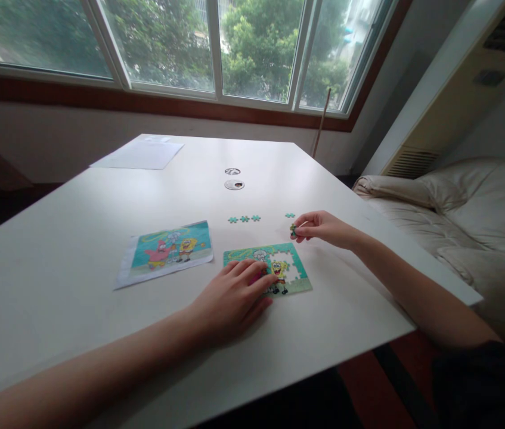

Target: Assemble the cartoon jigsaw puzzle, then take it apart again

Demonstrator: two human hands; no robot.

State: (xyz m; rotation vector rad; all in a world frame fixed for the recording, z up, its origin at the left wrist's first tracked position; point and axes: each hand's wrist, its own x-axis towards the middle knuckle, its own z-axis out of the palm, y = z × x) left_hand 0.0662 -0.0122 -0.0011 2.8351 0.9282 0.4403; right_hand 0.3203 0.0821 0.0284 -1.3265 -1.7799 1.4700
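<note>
A cartoon jigsaw puzzle (300,286) lies on the white table, with an unfilled white gap in its right part. My left hand (238,292) rests flat across its left and lower middle, fingers stretched out, hiding some of the picture. Just above the puzzle's upper right corner, my right hand (317,229) pinches a small puzzle piece (293,230) between thumb and fingers. One loose turquoise piece (290,215) lies just behind that hand. Three more loose pieces (244,219) lie in a row behind the puzzle.
Left of the puzzle lies a printed sheet (172,252) with the same cartoon figures. Two round table fittings (234,185) sit farther back, and white paper (140,156) lies at the far left. A cream sofa (440,214) stands beyond the table's right edge (413,253).
</note>
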